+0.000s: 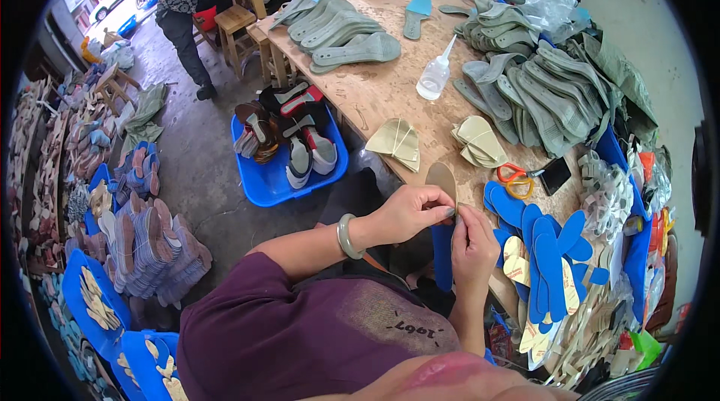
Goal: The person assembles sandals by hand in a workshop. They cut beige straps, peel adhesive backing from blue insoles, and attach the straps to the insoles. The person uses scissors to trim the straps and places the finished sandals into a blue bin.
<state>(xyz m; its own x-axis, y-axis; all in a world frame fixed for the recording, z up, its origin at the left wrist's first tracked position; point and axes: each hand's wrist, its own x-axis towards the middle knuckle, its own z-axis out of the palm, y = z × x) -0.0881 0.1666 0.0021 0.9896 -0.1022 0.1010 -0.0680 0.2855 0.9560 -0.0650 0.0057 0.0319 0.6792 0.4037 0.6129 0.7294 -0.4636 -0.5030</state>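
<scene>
From where I stand, taking the orange-handled scissors (pixel 517 179) on the plywood table (pixel 352 93) as my mark, the work is close by, to their left and nearer the person. The left hand (pixel 420 213), a pale bangle (pixel 346 237) on its wrist, and the right hand (pixel 477 240) are together, thumbs and fingertips pinched on an insole (pixel 442 258) between them, at the table's edge. It shows tan at the far end and blue at the near one; the fingers cover the middle, so I cannot tell whether that is one piece or two.

Just on the person's side of the scissors lies a loose heap of blue insoles (pixel 548 266). Right of the scissors, near the blades, is a flat black block (pixel 556 176). Just beyond them sits a stack of cream pieces (pixel 478 141), and farther left a tied cream bundle (pixel 396 143). Beyond those stands a clear squeeze bottle (pixel 433 80), with grey soles (pixel 551 93) piled to its right. Well left of the scissors, on the floor, a blue tub (pixel 289 195) holds shoes (pixel 321 152).
</scene>
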